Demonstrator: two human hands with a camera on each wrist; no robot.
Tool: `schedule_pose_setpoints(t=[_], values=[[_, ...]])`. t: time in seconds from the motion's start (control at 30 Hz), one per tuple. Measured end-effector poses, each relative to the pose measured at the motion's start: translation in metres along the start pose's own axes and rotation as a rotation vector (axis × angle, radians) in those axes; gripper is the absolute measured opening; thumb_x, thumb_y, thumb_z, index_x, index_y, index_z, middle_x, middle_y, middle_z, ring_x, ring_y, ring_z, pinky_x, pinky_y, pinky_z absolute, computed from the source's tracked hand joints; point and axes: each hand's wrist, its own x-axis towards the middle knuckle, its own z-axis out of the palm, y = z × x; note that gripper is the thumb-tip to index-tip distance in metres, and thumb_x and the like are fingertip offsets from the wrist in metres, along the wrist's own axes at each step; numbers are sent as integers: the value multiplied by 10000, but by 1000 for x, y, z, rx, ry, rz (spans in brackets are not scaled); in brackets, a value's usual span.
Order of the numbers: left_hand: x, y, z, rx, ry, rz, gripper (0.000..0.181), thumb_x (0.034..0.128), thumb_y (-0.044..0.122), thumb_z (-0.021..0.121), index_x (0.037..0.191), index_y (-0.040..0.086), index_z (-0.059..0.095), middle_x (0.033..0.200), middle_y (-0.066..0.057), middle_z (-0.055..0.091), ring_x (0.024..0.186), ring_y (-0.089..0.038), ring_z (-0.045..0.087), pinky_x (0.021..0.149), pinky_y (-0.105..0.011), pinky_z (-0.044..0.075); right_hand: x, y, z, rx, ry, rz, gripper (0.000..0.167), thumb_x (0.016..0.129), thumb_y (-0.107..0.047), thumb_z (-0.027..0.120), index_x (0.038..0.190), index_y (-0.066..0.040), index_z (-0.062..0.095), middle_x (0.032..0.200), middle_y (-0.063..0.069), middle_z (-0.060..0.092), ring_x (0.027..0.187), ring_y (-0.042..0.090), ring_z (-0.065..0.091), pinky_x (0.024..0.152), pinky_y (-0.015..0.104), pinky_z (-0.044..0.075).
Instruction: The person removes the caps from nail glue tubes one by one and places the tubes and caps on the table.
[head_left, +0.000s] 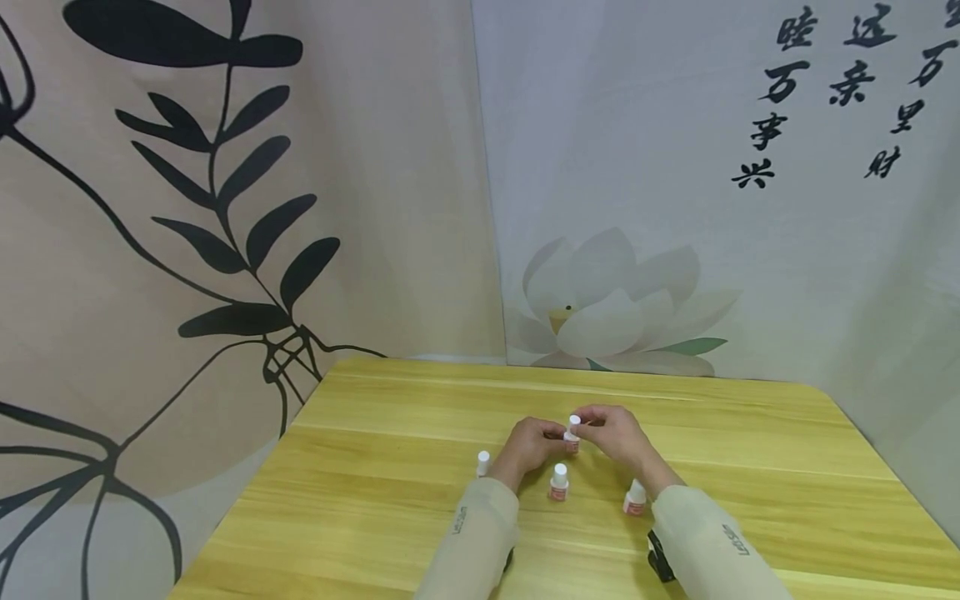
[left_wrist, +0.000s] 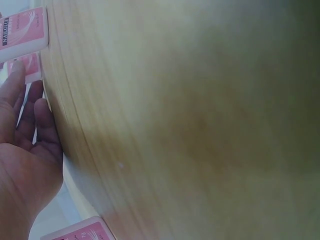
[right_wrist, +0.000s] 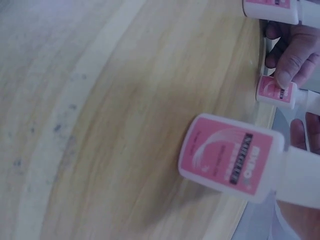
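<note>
A small white nail glue bottle (head_left: 573,445) with a pink label stands upright on the table between both hands. My left hand (head_left: 534,443) pinches its body; in the right wrist view the left thumb (right_wrist: 290,67) lies across the label. My right hand (head_left: 617,435) has its fingertips at the white cap (head_left: 574,422), pinching it from the right. A like bottle (head_left: 558,483) stands nearer, between the forearms. Another bottle (head_left: 634,498) is beside the right wrist and looms large in the right wrist view. One more bottle (head_left: 483,463) stands left of the left wrist, partly hidden.
The wooden table (head_left: 360,508) extends around the hands on all sides. Behind it hangs a printed cloth (head_left: 405,208) with plant drawings and dark characters. A black strap (head_left: 660,557) shows by the right sleeve.
</note>
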Motion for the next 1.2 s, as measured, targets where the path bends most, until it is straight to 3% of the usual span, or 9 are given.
schedule_pose_setpoints(t=[0.57,1.2], values=[[-2,3,-1,8,-8,6,172,840,283,806,958,159,794,877,96,726,831,-31,602,835,-291,502,-2,-2,-6,29,54,-45,238,931,-262,706,1102,-96,701,1058,19,698,1043,242,627,887,458,508],[-1,2,0,8,-5,-7,159,849,281,800,957,164,792,870,98,718,826,-40,598,837,-311,510,-6,-1,-11,50,129,-53,261,918,-302,718,1052,-79,701,970,7,704,994,227,628,839,415,517]])
